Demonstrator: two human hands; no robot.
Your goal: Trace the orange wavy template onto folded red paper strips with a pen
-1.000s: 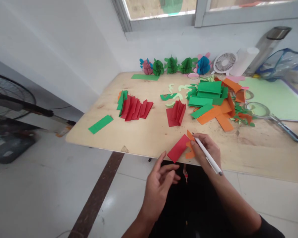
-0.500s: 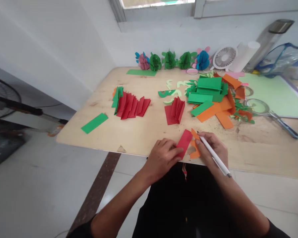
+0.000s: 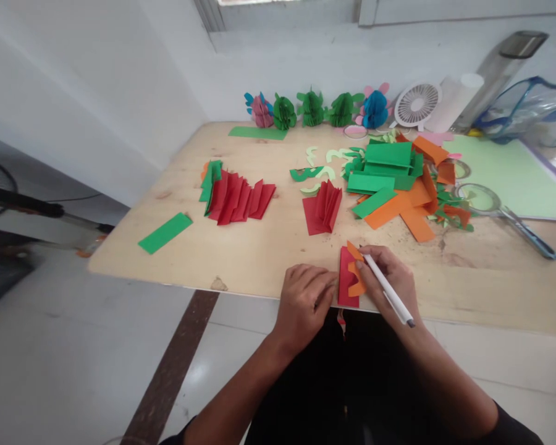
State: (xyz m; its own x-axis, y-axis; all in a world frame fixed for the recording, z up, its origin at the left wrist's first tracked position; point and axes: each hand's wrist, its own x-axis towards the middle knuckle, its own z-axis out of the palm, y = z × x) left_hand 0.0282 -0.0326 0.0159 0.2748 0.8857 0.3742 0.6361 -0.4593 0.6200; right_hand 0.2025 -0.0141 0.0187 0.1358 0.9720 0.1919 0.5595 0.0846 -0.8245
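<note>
At the table's front edge lies a folded red paper strip [image 3: 345, 295], turned nearly upright to me. My left hand [image 3: 304, 296] is curled, its fingertips and thumb closed at the strip's left edge. In my right hand [image 3: 391, 275] are a white pen [image 3: 389, 289], slanting back over the hand, and an orange paper cutout [image 3: 358, 285] with a notched, curved edge. The cutout lies over the right part of the red strip. Beyond the hands stand folded red papers [image 3: 325, 209], with a larger row of red folded papers [image 3: 241, 199] to the left.
Green folded strips [image 3: 388, 154] and orange strips [image 3: 417, 222] are heaped at right, beside a roll of tape [image 3: 479, 196] and a cutter [image 3: 530, 232]. A green strip [image 3: 165, 233] lies left. Paper figures [image 3: 312, 109] and a small fan [image 3: 417, 106] line the wall.
The red strip has been turned straighter and brought under the orange cutout, which was beside it. My right hand has shifted slightly left with the pen and cutout.
</note>
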